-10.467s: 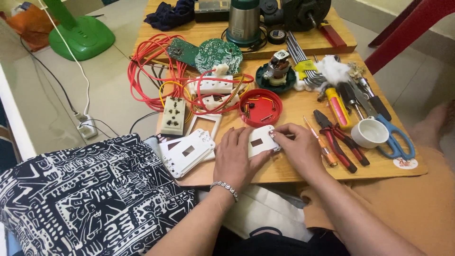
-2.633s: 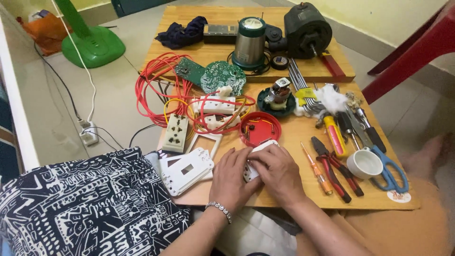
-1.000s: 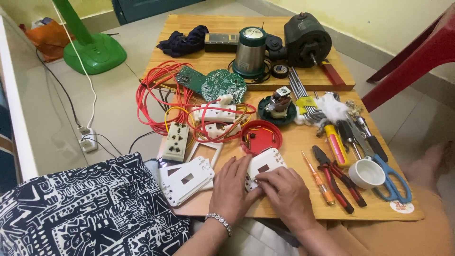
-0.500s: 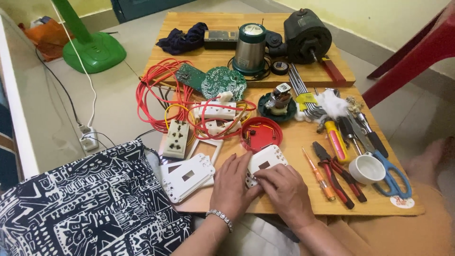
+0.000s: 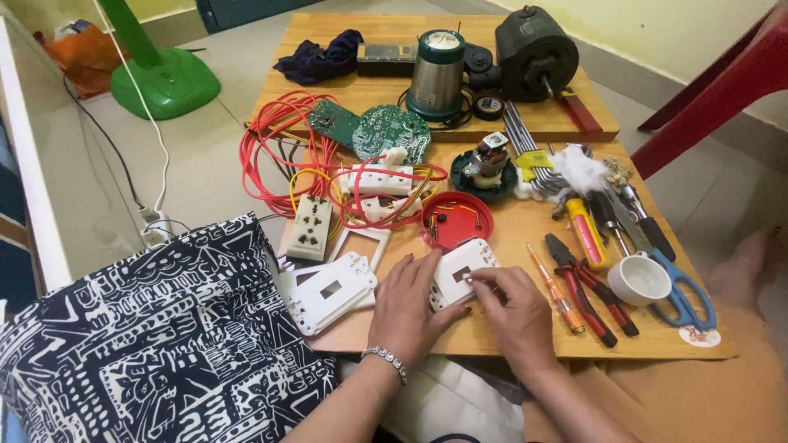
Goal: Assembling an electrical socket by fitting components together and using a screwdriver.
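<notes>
Both of my hands grip a white switch faceplate (image 5: 462,268) with a small rectangular opening, held low over the front of the wooden board (image 5: 509,344). My left hand (image 5: 410,303), with a bead bracelet at the wrist, clasps its lower left edge. My right hand (image 5: 513,308) pinches its right side with the fingertips. Just behind the plate lies a red round cover (image 5: 456,219). A stack of similar white faceplates (image 5: 328,289) rests to the left of my left hand.
Pliers (image 5: 587,287), an orange screwdriver (image 5: 555,289), a white cup (image 5: 639,280) and blue scissors (image 5: 685,289) lie right of my hands. Red wires (image 5: 279,160), sockets (image 5: 309,226), circuit boards (image 5: 390,130), a steel jar (image 5: 437,74) and a motor (image 5: 535,53) sit farther back. Patterned cloth (image 5: 156,344) covers the left.
My hands stayed on the white faceplate throughout and shifted their hold, tilting it slightly near the board's front edge. The view drifted a little.
</notes>
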